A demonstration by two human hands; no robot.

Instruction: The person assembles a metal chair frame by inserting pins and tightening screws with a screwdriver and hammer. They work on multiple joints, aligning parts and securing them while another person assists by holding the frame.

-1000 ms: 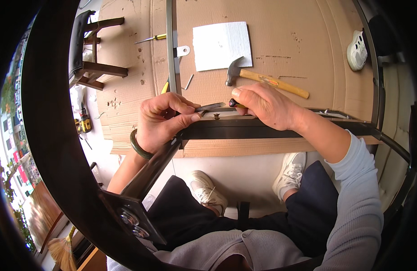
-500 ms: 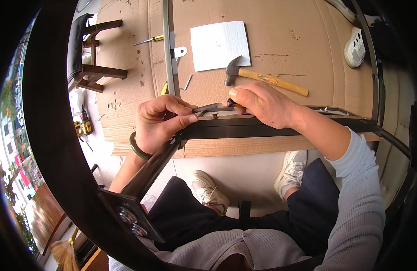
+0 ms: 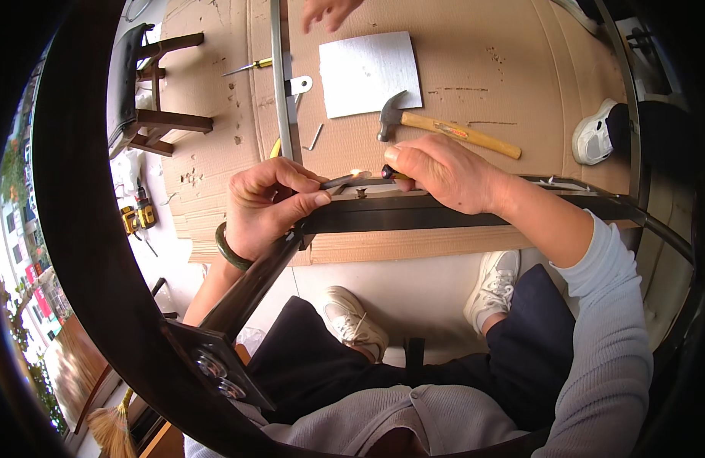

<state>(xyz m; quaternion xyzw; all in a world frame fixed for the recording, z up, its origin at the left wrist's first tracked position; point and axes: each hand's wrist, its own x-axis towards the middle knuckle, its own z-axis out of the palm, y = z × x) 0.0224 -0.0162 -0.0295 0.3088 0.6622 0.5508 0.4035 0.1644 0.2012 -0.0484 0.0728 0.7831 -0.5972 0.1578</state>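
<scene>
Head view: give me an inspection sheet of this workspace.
Surface: cardboard sheet on a pale floor.
Job's things: dark metal frame bar; small rod-like tool at its top edge.
Clutter: hammer, grey sheet, screwdriver, loose nail.
Hands: left hand and right hand both grip at the bar.
Cables: nothing seen.
Surroundings: wooden stool, another person's hand.

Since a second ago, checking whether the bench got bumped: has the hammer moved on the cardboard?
No. The hammer lies just below the grey sheet as before, head toward it; only the camera view shifted.
</scene>
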